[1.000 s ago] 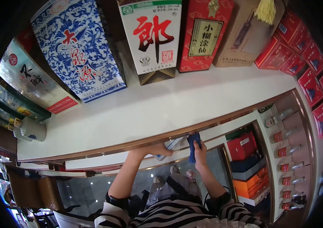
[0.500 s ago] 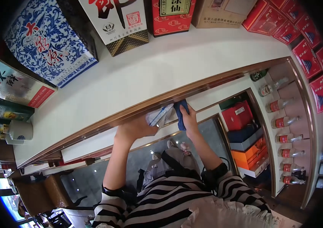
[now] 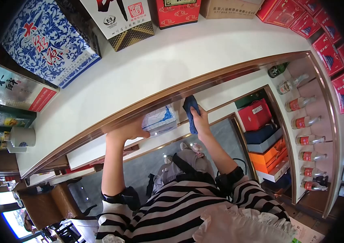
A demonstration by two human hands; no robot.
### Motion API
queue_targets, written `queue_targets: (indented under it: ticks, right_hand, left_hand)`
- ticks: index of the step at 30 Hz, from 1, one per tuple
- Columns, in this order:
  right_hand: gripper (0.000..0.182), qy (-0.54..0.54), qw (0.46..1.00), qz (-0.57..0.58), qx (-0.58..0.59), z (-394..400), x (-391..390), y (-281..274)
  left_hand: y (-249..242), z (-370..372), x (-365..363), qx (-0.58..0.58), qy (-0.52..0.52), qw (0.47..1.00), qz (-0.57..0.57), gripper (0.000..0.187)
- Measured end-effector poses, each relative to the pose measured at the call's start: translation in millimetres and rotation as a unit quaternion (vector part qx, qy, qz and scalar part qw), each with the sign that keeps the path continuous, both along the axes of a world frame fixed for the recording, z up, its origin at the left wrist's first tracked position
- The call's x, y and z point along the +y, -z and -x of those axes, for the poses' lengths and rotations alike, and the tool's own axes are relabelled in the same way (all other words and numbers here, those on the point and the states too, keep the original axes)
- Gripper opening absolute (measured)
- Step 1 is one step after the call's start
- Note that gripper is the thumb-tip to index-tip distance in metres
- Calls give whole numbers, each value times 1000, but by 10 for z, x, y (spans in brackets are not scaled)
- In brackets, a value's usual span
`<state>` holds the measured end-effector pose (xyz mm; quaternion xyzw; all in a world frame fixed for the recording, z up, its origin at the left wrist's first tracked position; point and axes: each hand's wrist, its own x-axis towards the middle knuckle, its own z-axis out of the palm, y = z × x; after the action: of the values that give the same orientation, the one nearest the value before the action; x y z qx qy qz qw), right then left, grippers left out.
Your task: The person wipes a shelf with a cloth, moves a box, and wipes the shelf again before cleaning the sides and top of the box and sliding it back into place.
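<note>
Presently | left hand (image 3: 126, 131) bent inward, seemingly gripping box (image 3: 162, 118) | right hand (image 3: 201, 122) clutching blue cloth (image 3: 190, 108)

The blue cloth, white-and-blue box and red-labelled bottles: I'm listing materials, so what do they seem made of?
The blue cloth looks like matt fabric, bunched in the right hand; the fibre can't be told. The white-and-blue box looks glossy, perhaps clear plastic or coated card, given its shiny side. The red-labelled bottles seem smooth glass, clear with highlights; plastic is possible.
</note>
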<state>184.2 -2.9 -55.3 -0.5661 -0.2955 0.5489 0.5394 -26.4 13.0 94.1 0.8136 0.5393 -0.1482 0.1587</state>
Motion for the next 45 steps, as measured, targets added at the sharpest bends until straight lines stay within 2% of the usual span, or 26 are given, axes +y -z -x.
queue_targets:
  ticks: [4, 7, 8, 9, 10, 12, 13, 15, 17, 20, 22, 23, 25, 26, 28, 29, 31, 33, 34, 35, 38, 40, 41, 43, 45]
  right_hand:
    - [18, -18, 1000, 10, -19, 4, -5, 20]
    - [18, -23, 999, 27, -16, 24, -24, -18]
    - [18, -25, 999, 34, -2, 44, -24, -38]
    - [18, -24, 999, 33, -3, 72, -20, -100]
    - [19, -18, 999, 17, 24, 112, -18, -212]
    - [21, -23, 997, -22, 73, 182, -20, -499]
    - [21, -22, 997, -22, 73, 230, -7, -621]
    - [21, -24, 984, -175, 27, 338, 53, -771]
    - [22, -45, 957, -253, -135, 403, 138, -708]
    - [23, -25, 966, -220, -135, 507, 172, -415]
    - [24, -62, 986, -112, -106, 508, 181, -15]
    - [24, -60, 986, -113, -106, 516, 119, 185]
    - [26, -65, 972, -71, -212, 487, -4, 559]
    - [26, -64, 972, -73, -213, 412, 22, 718]
    - [25, -231, 917, 49, -321, 232, 44, 883]
    - [25, -238, 928, 126, -257, 153, 135, 898]
    - [27, -96, 976, 75, -181, 115, 230, 502]
    - [27, -6, 995, -88, -42, 183, 258, -240]
    - [23, 12, 978, -197, -65, 252, 273, -427]
    - [24, -11, 980, -171, -99, 298, 219, -569]
    - [24, -26, 961, -229, -153, 563, 191, -460]
    - [26, -6, 992, -110, 61, 614, 196, -226]
    - [26, -7, 991, -117, 58, 603, 186, 23]
    - [26, -38, 990, -74, -115, 559, 155, 592]
    - [27, -88, 977, -2, -194, 507, 41, 788]
  left_hand:
    - [99, 87, -3, 2, 10, 1000, 3, 91]
    - [214, 105, -11, -45, 12, 999, 26, 92]
    - [263, 84, -28, -171, 30, 983, -54, 73]
    - [285, 53, -38, -294, 48, 945, -132, 57]
    - [278, -3, -45, -294, 49, 945, -133, 57]
    - [261, -139, -66, -310, -103, 932, -157, 36]
    - [292, -181, -62, -310, -103, 932, -157, 36]
    - [411, -237, -31, -170, -143, 956, -193, 29]
    - [476, -252, -35, -161, -136, 953, -216, 29]
    - [460, -268, -45, -141, -130, 955, -226, 28]
    - [511, -251, -45, -129, -130, 959, -215, 28]
    - [630, -202, -29, -107, -92, 958, -250, 27]
    - [689, -178, -5, -87, -52, 952, -287, 27]
    - [687, -182, -3, -89, -45, 947, -305, 27]
    - [682, -184, -4, -91, -39, 941, -322, 26]
    - [672, -183, -8, -78, -53, 951, -296, 26]
    - [636, -193, -13, -66, -67, 959, -268, 26]
    - [580, -224, -10, -82, -84, 961, -251, 26]
    - [566, -232, -15, -83, -84, 961, -251, 26]
    - [554, -240, -17, -90, -96, 960, -246, 26]
    - [530, -253, -23, -126, -111, 952, -255, 26]
    - [530, -252, -35, -154, -116, 942, -273, 26]
    - [557, -249, -36, -147, -104, 943, -282, 26]
    - [583, -234, -16, -142, -87, 940, -300, 26]
    - [595, -229, -22, -139, -83, 939, -303, 26]
